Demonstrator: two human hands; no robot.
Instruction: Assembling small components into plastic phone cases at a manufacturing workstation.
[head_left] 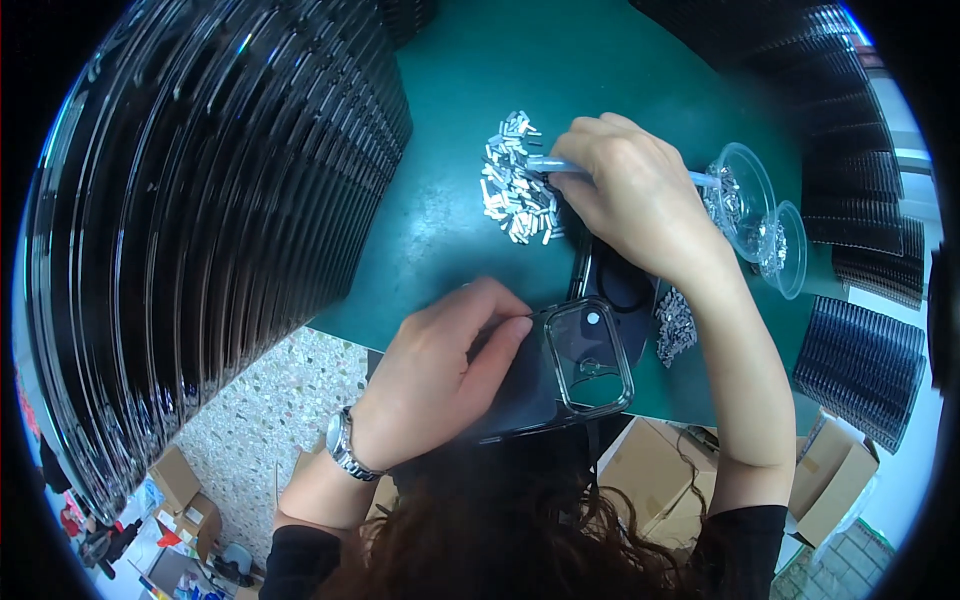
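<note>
My left hand point(455, 355), with a watch at its wrist, grips a dark translucent phone case point(520, 385) between thumb and fingers. The case has a large framed camera opening and is tilted at the table's near edge. My right hand point(630, 185) is closed round a pale blue pen-like stick point(555, 165). The stick's tip meets the edge of a loose pile of small silver metal pieces point(515, 190) on the green table. Beneath my right wrist lies another dark phone case point(625, 290), partly covered by my forearm and the held case.
Tall stacks of dark cases point(230, 200) rise at the left; more stacks point(860, 370) line the right. Two clear plastic cups point(750, 170) with small metal parts lie right of my hand. A second heap of parts point(676, 328) sits beside my right forearm. Cardboard boxes point(655, 470) stand below.
</note>
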